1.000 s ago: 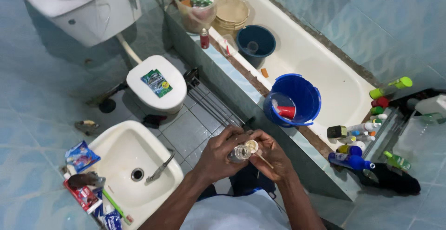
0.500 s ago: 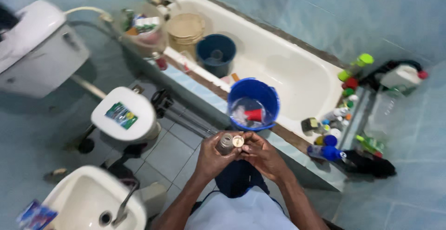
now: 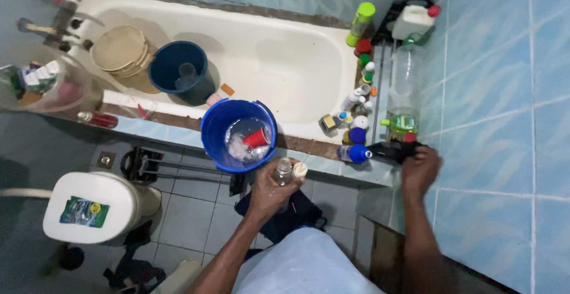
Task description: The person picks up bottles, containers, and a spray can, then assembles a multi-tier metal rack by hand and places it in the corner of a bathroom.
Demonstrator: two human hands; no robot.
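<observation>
My left hand (image 3: 270,190) holds a small clear bottle (image 3: 283,171) and its pale cap (image 3: 300,169) just below a blue bucket (image 3: 212,142) that stands on the tub's ledge. Soapy water and a red cup (image 3: 256,138) sit in the bucket. My right hand (image 3: 420,168) reaches to the right and rests on a black object (image 3: 392,149) at the corner of the ledge, beside a blue-capped bottle (image 3: 354,153).
A white bathtub (image 3: 285,62) holds a dark blue bucket (image 3: 178,71) and stacked tan bowls (image 3: 120,51). Several bottles crowd the tub's right end. A toilet (image 3: 95,208) stands at lower left. Blue tiled wall (image 3: 504,122) is on the right.
The view has swung right, away from the sink. My right hand left the bottle and reached out to the ledge corner. My left hand kept the bottle and cap.
</observation>
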